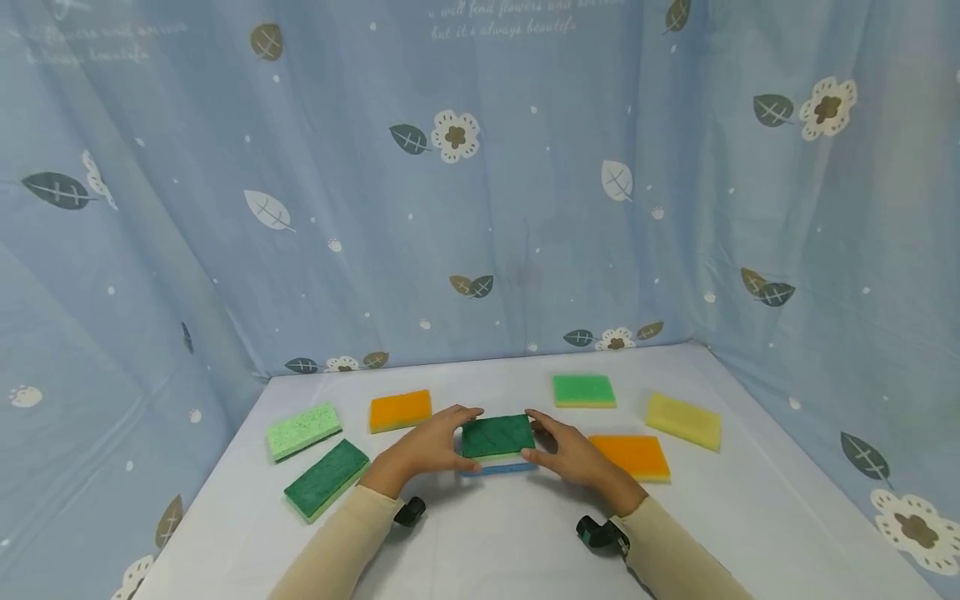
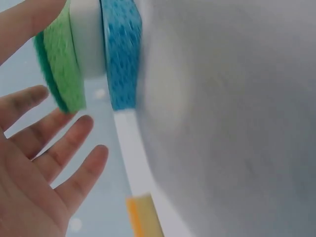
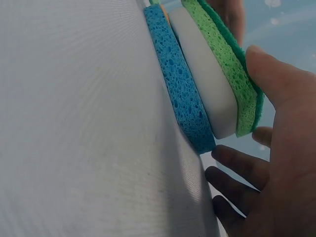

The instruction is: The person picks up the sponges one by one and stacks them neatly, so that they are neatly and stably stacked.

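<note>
At the middle of the table, three blocks form a stack. A green sponge (image 1: 497,436) with a dark green scouring top is uppermost. Under it lie a white block (image 3: 207,79), likely a sponge, and a blue sponge (image 3: 177,84) with a pitted side. My left hand (image 1: 429,443) holds the green sponge by its left end, thumb at the near corner and index finger at the far one. By the right end my right hand (image 1: 576,457) grips it the same way. In the right wrist view, the green sponge looks slightly tilted against the white block.
Left of the stack lie a light green sponge (image 1: 303,431), a dark green one (image 1: 327,481) and an orange one (image 1: 400,411). To the right are another orange sponge (image 1: 633,457), a green one (image 1: 583,390) and a yellow one (image 1: 684,420). A blue curtain (image 1: 525,208) surrounds the white table (image 1: 495,542).
</note>
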A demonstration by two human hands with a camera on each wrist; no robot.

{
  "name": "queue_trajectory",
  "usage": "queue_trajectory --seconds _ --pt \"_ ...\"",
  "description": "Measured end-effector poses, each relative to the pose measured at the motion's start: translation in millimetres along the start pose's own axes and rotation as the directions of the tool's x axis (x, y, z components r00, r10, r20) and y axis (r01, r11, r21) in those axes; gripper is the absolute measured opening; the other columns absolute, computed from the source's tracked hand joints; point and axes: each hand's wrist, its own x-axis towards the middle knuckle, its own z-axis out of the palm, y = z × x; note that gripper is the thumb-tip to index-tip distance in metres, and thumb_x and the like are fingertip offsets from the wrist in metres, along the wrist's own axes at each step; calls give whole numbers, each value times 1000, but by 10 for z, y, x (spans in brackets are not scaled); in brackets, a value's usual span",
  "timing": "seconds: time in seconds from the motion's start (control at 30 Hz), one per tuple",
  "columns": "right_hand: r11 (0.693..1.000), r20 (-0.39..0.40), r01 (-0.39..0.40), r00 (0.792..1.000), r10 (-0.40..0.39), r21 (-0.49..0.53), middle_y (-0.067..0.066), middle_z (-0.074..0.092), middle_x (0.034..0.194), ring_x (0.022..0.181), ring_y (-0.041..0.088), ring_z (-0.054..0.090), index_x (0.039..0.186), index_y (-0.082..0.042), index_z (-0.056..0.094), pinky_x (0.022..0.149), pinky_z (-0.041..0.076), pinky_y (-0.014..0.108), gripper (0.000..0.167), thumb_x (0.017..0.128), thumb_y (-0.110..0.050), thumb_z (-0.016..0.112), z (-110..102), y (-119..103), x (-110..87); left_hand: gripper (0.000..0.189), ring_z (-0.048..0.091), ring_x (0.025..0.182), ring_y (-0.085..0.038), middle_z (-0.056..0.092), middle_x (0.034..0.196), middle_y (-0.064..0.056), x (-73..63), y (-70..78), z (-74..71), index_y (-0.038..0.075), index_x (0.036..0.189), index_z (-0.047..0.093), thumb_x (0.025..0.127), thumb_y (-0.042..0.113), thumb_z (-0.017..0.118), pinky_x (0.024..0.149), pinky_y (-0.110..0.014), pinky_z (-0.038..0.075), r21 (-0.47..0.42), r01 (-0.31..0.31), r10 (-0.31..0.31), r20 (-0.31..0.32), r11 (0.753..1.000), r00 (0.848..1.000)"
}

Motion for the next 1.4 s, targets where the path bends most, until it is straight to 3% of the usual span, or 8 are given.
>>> queue_trajectory --seconds 0.37,0.57,0.73,0.97,1.4 --pt "1000 -14 -3 1000 3 25 13 54 136 125 30 50 152 -14 35 102 37 55 76 92 -56 58 0 -19 -11 83 42 132 -30 44 146 -6 -488 -228 -173 16 146 46 77 46 81 102 -53 38 11 125 -124 -46 992 991" --pt "1000 -14 -18 1000 18 11 10 55 136 125 28 50 152 -16 36 103 36 54 76 92 -57 58 -13 -11 -4 80 48 126 -30 48 142 -8 -719 -354 -276 15 142 51 75 44 83 99 -54 40 38 198 -194 -101 979 976" --pt "1000 -14 -26 1000 26 5 8 55 136 125 26 50 152 -18 36 104 36 53 75 91 -57 58 -9 6 -4 79 55 116 -26 51 139 -7 -863 -450 -327 10 140 53 73 40 85 96 -50 44 20 213 -209 -127 977 970" --pt "1000 -10 -6 1000 6 30 10 55 135 125 28 51 151 -16 37 102 38 53 75 92 -56 58 18 7 6 82 47 127 -28 46 145 -7 -1098 -577 -416 15 142 51 73 44 84 102 -52 38 30 301 -294 -138 953 946" --pt "999 -25 -2 1000 3 35 10 55 135 124 27 51 151 -17 38 102 38 52 73 92 -55 59 22 4 13 92 41 129 -39 46 142 -18 -1430 -828 -521 11 146 45 71 45 85 100 -60 36 88 356 -333 -200 930 921"
